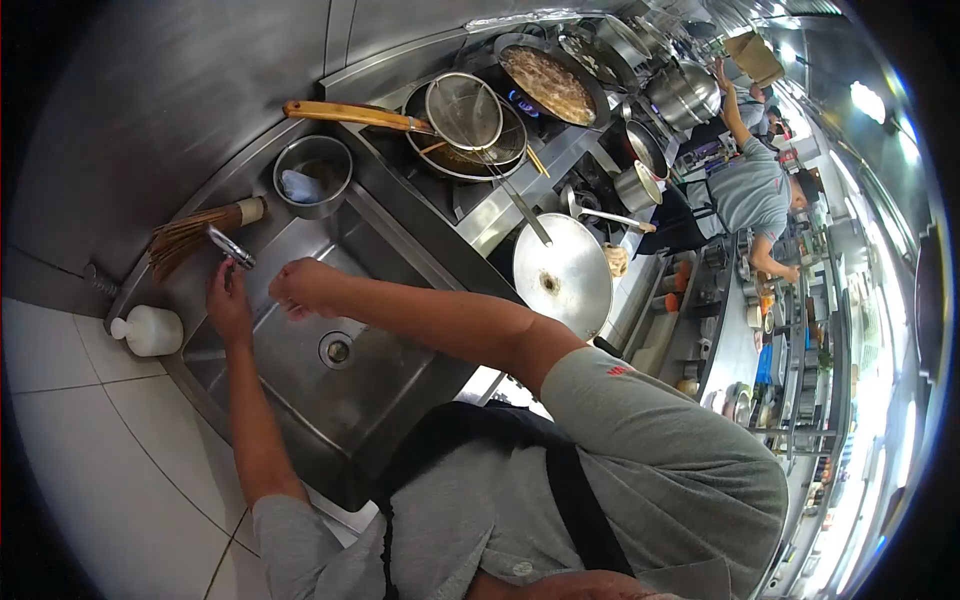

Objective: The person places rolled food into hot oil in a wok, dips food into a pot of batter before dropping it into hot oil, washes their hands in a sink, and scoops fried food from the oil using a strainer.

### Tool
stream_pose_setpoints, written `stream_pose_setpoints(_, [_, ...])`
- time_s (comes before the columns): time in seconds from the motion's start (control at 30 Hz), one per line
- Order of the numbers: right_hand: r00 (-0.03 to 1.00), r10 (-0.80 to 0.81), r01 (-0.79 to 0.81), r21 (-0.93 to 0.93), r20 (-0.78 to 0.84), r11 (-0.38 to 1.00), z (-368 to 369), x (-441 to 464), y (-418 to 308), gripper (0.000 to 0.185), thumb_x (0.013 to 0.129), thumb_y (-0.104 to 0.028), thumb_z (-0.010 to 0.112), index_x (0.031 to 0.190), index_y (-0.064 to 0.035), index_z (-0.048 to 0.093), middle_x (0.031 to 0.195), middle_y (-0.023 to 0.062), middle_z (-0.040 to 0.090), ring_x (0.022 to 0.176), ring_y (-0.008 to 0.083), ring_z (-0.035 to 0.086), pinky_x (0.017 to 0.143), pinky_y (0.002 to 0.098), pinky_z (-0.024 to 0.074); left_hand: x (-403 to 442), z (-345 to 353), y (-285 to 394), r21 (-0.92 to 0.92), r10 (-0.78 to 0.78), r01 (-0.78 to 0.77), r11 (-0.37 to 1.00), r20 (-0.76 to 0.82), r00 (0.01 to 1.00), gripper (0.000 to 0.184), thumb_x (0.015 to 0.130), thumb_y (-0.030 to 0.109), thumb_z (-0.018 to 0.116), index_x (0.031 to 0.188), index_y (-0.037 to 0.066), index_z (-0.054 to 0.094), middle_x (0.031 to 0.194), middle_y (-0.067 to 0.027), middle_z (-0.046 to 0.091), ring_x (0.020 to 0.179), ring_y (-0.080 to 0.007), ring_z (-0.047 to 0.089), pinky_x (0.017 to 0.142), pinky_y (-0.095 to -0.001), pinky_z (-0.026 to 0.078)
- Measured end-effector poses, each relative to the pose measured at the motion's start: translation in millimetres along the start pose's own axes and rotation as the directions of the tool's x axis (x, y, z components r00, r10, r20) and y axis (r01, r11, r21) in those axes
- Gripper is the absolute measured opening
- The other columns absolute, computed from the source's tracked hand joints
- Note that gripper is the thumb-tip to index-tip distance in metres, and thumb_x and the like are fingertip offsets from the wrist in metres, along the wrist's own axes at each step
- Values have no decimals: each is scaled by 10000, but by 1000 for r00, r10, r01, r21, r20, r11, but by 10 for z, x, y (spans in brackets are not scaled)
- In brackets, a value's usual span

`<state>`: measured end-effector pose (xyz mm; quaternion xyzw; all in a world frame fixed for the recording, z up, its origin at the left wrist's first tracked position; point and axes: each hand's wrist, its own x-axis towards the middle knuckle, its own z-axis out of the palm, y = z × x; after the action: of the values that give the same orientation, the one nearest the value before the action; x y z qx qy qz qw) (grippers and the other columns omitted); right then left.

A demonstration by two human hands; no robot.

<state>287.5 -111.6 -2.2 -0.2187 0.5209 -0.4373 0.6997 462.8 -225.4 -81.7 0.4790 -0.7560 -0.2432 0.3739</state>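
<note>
My left hand (230,302) reaches over the back left of the steel sink (300,385), its fingertips closed at the near end of a chrome faucet (230,246). My right hand (305,287) hangs over the basin with its fingers curled in, and nothing shows in them. The two hands are a short way apart. Behind the faucet lies a bamboo wok brush (200,232) on the sink ledge. A steel pot (318,160) with a pale bluish item inside stands at the sink's back corner. Left of the sink is a white plastic bottle (150,331).
A wok with a wire strainer (464,112) across it is beside the sink. Farther along are a wok of bubbling liquid (550,85) over a blue flame, a pale wok (565,280), and a ladle (610,215). A co-worker (755,190) stands at the stoves on the right.
</note>
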Motion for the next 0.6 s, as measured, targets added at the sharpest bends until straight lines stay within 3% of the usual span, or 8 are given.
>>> stream_pose_setpoints(0.07, [999, -32, 32, 0, 26, 999, -14, 266, 84, 148, 899, -113, 690, 826, -105, 562, 753, 1, 565, 629, 118, 545, 588, 306, 496, 15, 23, -59, -77, -55, 55, 996, 1, 998, 376, 1012, 322, 666, 1236, 23, 705, 1149, -176, 709, 1023, -287, 707, 876, -365, 576])
stream_pose_setpoints(0.13, [985, -157, 161, -56, 72, 985, -52, 491, 202, 130, 896, -90, 702, 849, -93, 581, 774, 17, 596, 648, 137, 584, 621, 324, 537, 21, 81, -109, -358, -177, 159, 920, -16, 984, 412, 1018, 356, 671, 1215, -3, 717, 1133, -148, 728, 995, -221, 704, 854, -340, 570])
stream_pose_setpoints(0.27, [999, 45, -48, 145, 22, 988, 35, 502, 61, 123, 890, -70, 719, 876, -71, 596, 795, 38, 630, 669, 169, 634, 652, 356, 578, 57, 55, -147, -393, -323, 321, 862, 62, 944, 453, 1025, 373, 663, 1246, -20, 703, 1174, -118, 727, 984, -190, 704, 866, -329, 559])
stream_pose_setpoints(0.33, [989, -130, 135, -83, 68, 987, -138, 828, 362, 90, 902, -75, 708, 917, -53, 623, 822, 54, 657, 698, 188, 669, 664, 386, 596, 75, 66, -183, -473, -335, 331, 817, 79, 939, 460, 1026, 380, 660, 1248, -22, 703, 1186, -125, 726, 981, -196, 709, 880, -318, 550])
stream_pose_setpoints(0.47, [1000, -27, 28, -113, 6, 993, -10, 484, 11, 76, 912, -98, 703, 899, -40, 655, 831, 76, 678, 713, 203, 680, 658, 387, 593, 59, 97, -237, -454, -396, 390, 801, 85, 914, 455, 1023, 368, 666, 1263, -17, 698, 1187, -122, 727, 1022, -194, 699, 915, -318, 532])
stream_pose_setpoints(0.57, [989, 87, -94, -51, -123, 994, 1, 371, -139, 104, 921, -106, 693, 851, -30, 683, 824, 79, 691, 711, 190, 686, 638, 357, 584, -121, 112, -308, -528, -334, 315, 789, 61, 941, 494, 1016, 343, 678, 1369, 2, 621, 1293, -123, 677, 1117, -200, 659, 952, -317, 505])
stream_pose_setpoints(0.6, [997, 27, -47, -268, -77, 962, -24, 382, -146, 113, 905, -115, 706, 818, -47, 681, 800, 70, 685, 703, 190, 687, 616, 343, 570, -241, 94, -267, -583, -442, 386, 714, 53, 896, 520, 1013, 324, 684, 1418, 20, 566, 1353, -118, 633, 1180, -210, 620, 993, -344, 480])
